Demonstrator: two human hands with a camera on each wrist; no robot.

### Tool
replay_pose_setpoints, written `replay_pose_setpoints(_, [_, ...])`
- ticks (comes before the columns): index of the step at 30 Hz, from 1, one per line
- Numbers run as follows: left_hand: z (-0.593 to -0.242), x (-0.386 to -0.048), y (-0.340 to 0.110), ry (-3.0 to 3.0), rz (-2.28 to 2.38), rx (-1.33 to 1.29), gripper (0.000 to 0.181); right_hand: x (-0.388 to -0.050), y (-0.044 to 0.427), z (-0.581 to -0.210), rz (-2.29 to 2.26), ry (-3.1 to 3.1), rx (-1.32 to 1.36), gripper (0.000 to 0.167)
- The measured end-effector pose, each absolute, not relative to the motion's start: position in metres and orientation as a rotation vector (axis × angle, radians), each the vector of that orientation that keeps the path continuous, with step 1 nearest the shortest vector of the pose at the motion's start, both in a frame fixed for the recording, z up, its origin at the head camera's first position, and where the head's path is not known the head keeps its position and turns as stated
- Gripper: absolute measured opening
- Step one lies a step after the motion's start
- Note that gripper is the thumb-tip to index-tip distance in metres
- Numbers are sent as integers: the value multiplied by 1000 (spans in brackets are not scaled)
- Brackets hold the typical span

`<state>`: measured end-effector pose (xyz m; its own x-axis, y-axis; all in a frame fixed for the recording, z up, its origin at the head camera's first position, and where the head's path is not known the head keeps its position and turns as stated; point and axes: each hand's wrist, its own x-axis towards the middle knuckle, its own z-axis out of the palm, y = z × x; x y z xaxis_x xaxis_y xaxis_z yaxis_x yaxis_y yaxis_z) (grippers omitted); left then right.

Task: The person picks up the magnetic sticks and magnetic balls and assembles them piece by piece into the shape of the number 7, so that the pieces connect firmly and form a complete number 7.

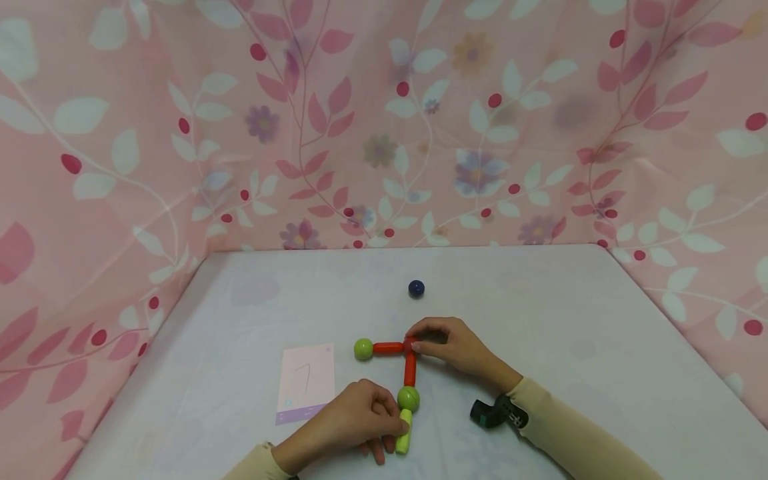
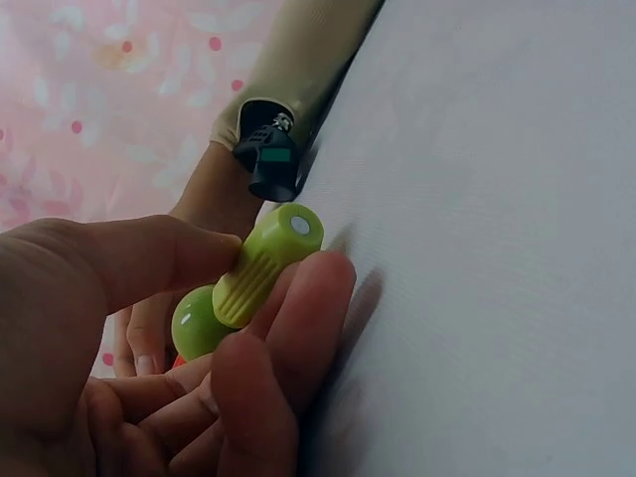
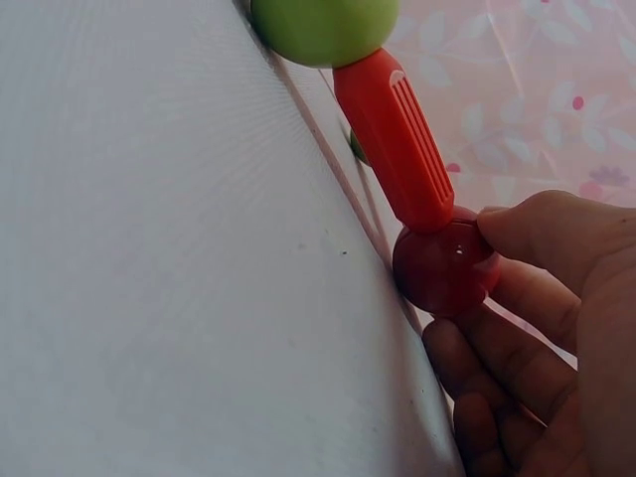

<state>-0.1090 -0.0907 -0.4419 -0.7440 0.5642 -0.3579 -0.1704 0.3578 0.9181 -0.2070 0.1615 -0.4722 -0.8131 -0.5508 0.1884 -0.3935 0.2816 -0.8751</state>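
Note:
Between thumb and fingers, my left hand (image 1: 367,415) pinches a yellow-green ribbed rod (image 2: 266,266). In the head view the rod's upper end meets a green ball (image 1: 409,399). My right hand (image 1: 451,347) grips a dark red ball (image 3: 445,263) at the corner of an L shape. One red rod (image 1: 410,369) runs from that corner down to the green ball. Another red rod (image 1: 388,348) goes left to a second green ball (image 1: 363,349). A pale disc shows on the free end of the yellow-green rod in the left wrist view.
A dark blue ball (image 1: 417,289) lies alone farther back on the white table (image 1: 516,287). Left of the red and green pieces is a pink card (image 1: 306,380) marked with a 7. Floral cloth (image 1: 384,120) hangs behind the table and at its sides.

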Motion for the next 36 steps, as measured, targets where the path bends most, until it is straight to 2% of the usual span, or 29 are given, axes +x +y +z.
replay_pose_setpoints(6, [-442, -107, -90, 1997, 1434, 343, 16, -199, 156, -458, -1555, 2392, -861, 21])
replay_pose_setpoints(13, [-445, -107, -91, 2005, 1442, 352, 16, -206, 160, -472, -1548, 2400, -872, 21])
replay_pose_setpoints(28, [-446, -104, -87, 2143, 1404, 442, 26, -206, 161, -470, -1524, 2422, -869, 22])
replay_pose_setpoints(36, [-448, -102, -85, 2100, 1454, 448, 16, -207, 159, -471, -1535, 2417, -844, 22])
